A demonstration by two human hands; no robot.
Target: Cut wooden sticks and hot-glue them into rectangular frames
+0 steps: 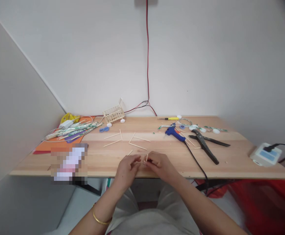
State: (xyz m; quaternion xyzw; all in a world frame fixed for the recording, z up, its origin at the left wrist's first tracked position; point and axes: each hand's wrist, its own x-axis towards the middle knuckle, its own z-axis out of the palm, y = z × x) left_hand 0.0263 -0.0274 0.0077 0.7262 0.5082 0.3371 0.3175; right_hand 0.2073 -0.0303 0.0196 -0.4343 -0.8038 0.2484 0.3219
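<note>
Trouble could come quickly here: the short stick (147, 157) could be twisted or dropped if the pinch is loosened, so little of it being offered to hold, and the laid-out sticks (137, 146) just beyond could be knocked askew by a forward nudge. It is held near-upright in the right hand's (160, 164) narrow grip, near the counter's (103, 164) front edge; whether anything is gripped by the curled left hand (129, 165) cannot be told. Slim, pale, wood-coloured, only partly seen, that stick!
</note>
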